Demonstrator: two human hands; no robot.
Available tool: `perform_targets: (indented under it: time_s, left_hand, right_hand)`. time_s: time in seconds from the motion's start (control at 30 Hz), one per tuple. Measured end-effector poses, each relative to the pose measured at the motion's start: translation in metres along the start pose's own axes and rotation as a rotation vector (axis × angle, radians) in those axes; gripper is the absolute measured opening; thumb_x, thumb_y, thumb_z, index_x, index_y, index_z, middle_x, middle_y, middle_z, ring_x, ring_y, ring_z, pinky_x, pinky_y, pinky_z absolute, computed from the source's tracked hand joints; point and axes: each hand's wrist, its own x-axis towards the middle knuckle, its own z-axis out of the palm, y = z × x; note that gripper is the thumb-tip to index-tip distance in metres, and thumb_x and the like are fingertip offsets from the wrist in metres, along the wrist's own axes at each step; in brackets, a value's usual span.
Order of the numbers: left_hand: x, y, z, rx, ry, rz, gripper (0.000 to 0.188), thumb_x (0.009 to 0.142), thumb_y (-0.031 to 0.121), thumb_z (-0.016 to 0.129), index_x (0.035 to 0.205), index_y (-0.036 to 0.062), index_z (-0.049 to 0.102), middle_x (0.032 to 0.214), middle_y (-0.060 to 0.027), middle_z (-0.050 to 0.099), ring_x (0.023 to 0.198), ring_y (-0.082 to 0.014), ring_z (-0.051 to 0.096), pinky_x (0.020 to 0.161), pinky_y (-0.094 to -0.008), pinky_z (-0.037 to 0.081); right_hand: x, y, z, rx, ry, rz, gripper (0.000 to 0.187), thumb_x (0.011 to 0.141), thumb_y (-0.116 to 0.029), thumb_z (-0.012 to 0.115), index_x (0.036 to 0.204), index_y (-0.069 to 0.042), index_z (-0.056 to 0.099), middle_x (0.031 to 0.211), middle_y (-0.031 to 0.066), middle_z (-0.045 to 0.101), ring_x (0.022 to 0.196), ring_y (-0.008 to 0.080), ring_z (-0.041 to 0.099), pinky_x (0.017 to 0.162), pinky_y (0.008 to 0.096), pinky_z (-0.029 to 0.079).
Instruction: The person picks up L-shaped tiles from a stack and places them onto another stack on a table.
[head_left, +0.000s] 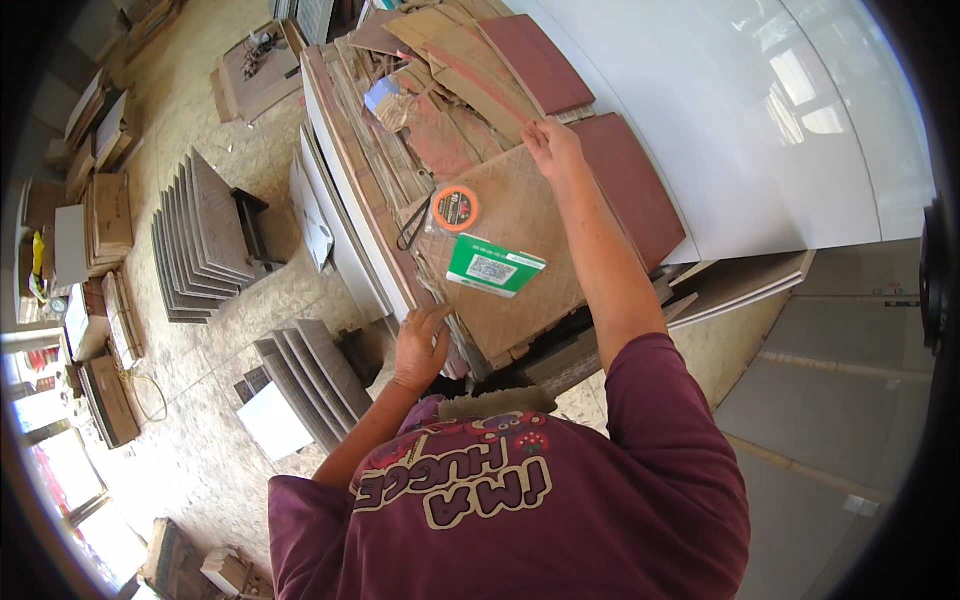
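My left hand (422, 345) lies with fingers spread on the near edge of a stack of upright panels (375, 215). Farther off and to the right, my right hand (553, 148) has its fingers pinched together at the far edge of a brown cardboard sheet (530, 240). What it grips, if anything, is hidden by the fingers. On the sheet rest an orange ring-shaped roll (456, 208), apparently tape, and a green-and-white card with a square code (494, 266). A black cord loop (411, 230) lies beside the roll.
Torn cardboard (455, 75) covers the pile's far part. Dark red tiles (535, 62) line its right side, beside a large glossy white panel (700, 110). Racks of grey tiles (205, 235) stand on the floor at left, with brown boxes (108, 220) beyond.
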Motion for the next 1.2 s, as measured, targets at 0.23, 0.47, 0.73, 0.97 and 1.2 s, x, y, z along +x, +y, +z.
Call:
perform_targets:
  time_s: [0.23, 0.47, 0.73, 0.97, 1.2]
  left_hand:
    - [-0.008, -0.012, 0.004, 0.033, -0.045, -0.030, 0.028, 0.070, 0.001, 0.055, 0.098, 0.0049, 0.058, 0.096, -0.0106, 0.057, 0.087, -0.0307, 0.052, 0.072, -0.0391, 0.042]
    - [-0.004, -0.013, 0.007, 0.042, -0.040, -0.029, 0.030, 0.069, 0.001, 0.055, 0.098, 0.0057, 0.058, 0.097, -0.0091, 0.057, 0.087, -0.0293, 0.051, 0.073, -0.0375, 0.040]
    - [-0.003, -0.014, 0.009, 0.051, -0.029, -0.042, 0.029, 0.069, 0.001, 0.056, 0.097, 0.0058, 0.059, 0.095, -0.0079, 0.056, 0.087, -0.0279, 0.050, 0.073, -0.0371, 0.039]
    - [-0.002, -0.015, 0.011, 0.061, -0.042, -0.059, 0.030, 0.068, 0.002, 0.057, 0.098, 0.0058, 0.059, 0.096, -0.0084, 0.055, 0.088, -0.0282, 0.050, 0.076, -0.0373, 0.038]
    - [-0.001, -0.016, 0.011, 0.061, -0.062, -0.080, 0.033, 0.067, 0.003, 0.057, 0.100, 0.0063, 0.059, 0.097, -0.0087, 0.054, 0.089, -0.0288, 0.049, 0.077, -0.0379, 0.038]
  right_hand:
    - [0.032, 0.003, 0.016, 0.105, 0.187, 0.058, 0.027, 0.078, 0.008, 0.045, 0.104, 0.009, 0.039, 0.100, 0.0182, 0.043, 0.092, 0.0267, 0.050, 0.083, 0.0377, 0.051]
    - [0.053, -0.004, 0.017, -0.018, 0.245, 0.104, 0.029, 0.082, 0.005, 0.043, 0.110, 0.008, 0.036, 0.103, 0.0184, 0.040, 0.089, 0.0251, 0.050, 0.078, 0.0366, 0.052]
    - [0.048, -0.015, 0.039, 0.117, 0.398, 0.113, 0.024, 0.084, 0.004, 0.042, 0.107, 0.010, 0.037, 0.099, 0.0196, 0.043, 0.084, 0.0275, 0.052, 0.073, 0.0349, 0.053]
    - [0.051, -0.013, 0.038, 0.208, 0.417, 0.087, 0.022, 0.082, 0.004, 0.042, 0.104, 0.008, 0.037, 0.095, 0.0218, 0.044, 0.080, 0.0275, 0.051, 0.069, 0.0357, 0.051]
    - [0.047, -0.020, 0.045, 0.132, 0.411, 0.087, 0.025, 0.082, 0.004, 0.043, 0.106, 0.007, 0.037, 0.097, 0.0232, 0.044, 0.080, 0.0284, 0.052, 0.073, 0.0376, 0.052]
